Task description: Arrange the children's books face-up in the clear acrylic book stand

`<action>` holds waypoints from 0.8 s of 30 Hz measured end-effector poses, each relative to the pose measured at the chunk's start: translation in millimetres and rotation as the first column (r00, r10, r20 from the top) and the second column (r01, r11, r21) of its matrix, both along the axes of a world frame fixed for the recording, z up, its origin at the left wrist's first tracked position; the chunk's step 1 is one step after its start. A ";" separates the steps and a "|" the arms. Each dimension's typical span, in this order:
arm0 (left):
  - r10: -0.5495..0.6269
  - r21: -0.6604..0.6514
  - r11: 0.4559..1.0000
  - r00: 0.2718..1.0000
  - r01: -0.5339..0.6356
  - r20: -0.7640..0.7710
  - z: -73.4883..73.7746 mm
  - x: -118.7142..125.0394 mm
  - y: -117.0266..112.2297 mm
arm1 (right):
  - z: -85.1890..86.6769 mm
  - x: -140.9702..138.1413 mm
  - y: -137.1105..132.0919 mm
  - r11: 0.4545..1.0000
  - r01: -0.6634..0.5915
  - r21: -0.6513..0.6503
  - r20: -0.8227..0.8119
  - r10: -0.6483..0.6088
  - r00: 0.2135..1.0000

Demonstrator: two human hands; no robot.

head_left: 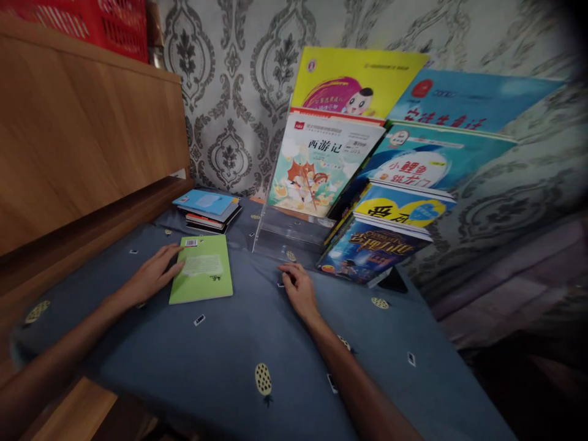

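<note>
So there's a green book lying flat on the blue cloth, a bit left of the middle of the table. It's back cover up, with the barcode sticker in the far left corner. The long side runs away from the person toward the wall, leaning slightly to the right at the near end. The short edges face the person and the wall.

The left hand is laid flat and loose, fingers a little spread, with the tips on the book's left edge near the far corner. It's touching, not gripping. The right hand is palm down on the cloth well to the right of the book, fingers slightly curled, holding nothing. It sits just in front of a clear stand.

That stand has picture books leaning in tiers, a pale one in front and a yellow one behind it. Beyond the green book there's a small stack with a light blue cover on top, near the back corner. A wood panel runs along the left, with a red crate on top.
</note>
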State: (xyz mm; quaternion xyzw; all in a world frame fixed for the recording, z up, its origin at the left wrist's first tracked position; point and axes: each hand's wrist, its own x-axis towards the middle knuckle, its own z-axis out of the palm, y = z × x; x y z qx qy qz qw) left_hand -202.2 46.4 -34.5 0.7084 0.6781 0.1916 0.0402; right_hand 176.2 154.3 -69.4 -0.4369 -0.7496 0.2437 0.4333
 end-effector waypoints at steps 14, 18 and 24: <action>-0.336 -0.084 0.941 0.936 0.329 -0.101 -15.2 50.5 -13.6 | -0.1 -0.3 -0.8 1.000 0.009 0.005 -0.014 -0.009 1.000; -0.589 -0.066 0.807 0.807 0.586 -0.034 -10.0 105.5 -26.2 | 0.5 1.2 0.4 0.999 0.012 -0.046 -0.144 -0.019 0.989; -0.593 -0.081 0.803 0.805 0.590 -0.008 -5.8 160.1 25.5 | -0.5 14.2 7.2 0.986 -0.045 -0.158 -0.216 0.010 0.976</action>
